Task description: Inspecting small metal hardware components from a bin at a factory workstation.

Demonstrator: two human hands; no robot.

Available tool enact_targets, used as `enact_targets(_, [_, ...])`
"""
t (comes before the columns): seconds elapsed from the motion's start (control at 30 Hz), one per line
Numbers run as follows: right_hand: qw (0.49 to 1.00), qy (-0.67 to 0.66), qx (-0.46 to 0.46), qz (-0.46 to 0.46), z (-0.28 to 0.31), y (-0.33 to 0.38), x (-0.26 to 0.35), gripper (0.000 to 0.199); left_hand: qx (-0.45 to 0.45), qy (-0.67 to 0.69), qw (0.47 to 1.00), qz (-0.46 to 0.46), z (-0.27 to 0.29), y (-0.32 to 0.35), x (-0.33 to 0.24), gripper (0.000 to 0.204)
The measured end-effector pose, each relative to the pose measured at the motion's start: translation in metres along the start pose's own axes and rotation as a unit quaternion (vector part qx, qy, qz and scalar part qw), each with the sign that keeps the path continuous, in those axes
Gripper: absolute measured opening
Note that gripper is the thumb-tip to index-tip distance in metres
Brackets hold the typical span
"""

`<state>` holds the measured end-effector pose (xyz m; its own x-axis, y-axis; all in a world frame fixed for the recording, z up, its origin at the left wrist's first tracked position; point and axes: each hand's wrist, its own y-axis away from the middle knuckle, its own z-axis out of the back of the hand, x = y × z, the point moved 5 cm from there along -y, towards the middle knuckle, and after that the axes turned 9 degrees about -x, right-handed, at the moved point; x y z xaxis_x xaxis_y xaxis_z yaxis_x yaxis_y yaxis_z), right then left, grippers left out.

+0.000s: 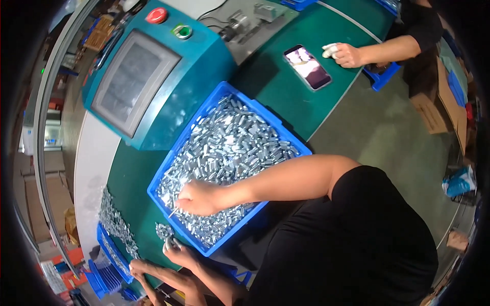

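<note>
One green-topped bench (270, 81) spans the view, and a teal control cabinet (199, 66) stands on it at upper left, with a grey screen (135, 81) on its face and a red button (156, 15) above that. Just beside the cabinet sits a large blue tray (268, 115), heaped with short silvery metal pins (224, 137). A small blue tray (103, 239) is at lower left, next to a loose strip of scattered pieces (117, 219) and close to a co-worker's hands (137, 268). Farther off, a phone (308, 67) lies with its display lit, and another co-worker's closed hand (347, 55) rests near it. The person's right hand (199, 198) is over the left part of the large blue tray, fingers drawn together, one slender pin (174, 212) pinched at their tips. The left hand (177, 252) is curled just outside the tray beside a small pile (163, 231) of metal bits; whether it grips anything, I cannot tell.
</note>
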<state>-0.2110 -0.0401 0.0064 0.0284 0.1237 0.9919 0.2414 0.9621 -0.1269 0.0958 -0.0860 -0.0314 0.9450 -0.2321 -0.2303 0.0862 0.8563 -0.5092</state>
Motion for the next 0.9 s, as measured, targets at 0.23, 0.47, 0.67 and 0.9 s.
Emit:
enact_targets(0.23, [0.992, -0.081, 0.035, -0.084, -0.007, 0.005, -0.014, 0.041, 0.006, 0.022, 1.0, -0.005, -0.006, -0.009, 0.007, 0.017])
enact_targets(0.47, [0.981, -0.07, 0.099, -0.152, -0.014, 0.006, -0.013, 0.043, -0.077, 0.284, 0.948, 0.124, 0.006, -0.007, 0.008, 0.013])
enact_targets(0.67, [0.984, -0.059, 0.117, -0.118, -0.011, 0.008, -0.013, 0.042, 0.013, 0.509, 0.845, 0.162, 0.031, -0.016, -0.077, 0.022])
enact_targets(0.9, [0.99, -0.059, 0.108, -0.072, -0.008, 0.01, 0.001, 0.042, 0.079, 0.625, 0.754, 0.186, 0.027, -0.014, -0.108, 0.027])
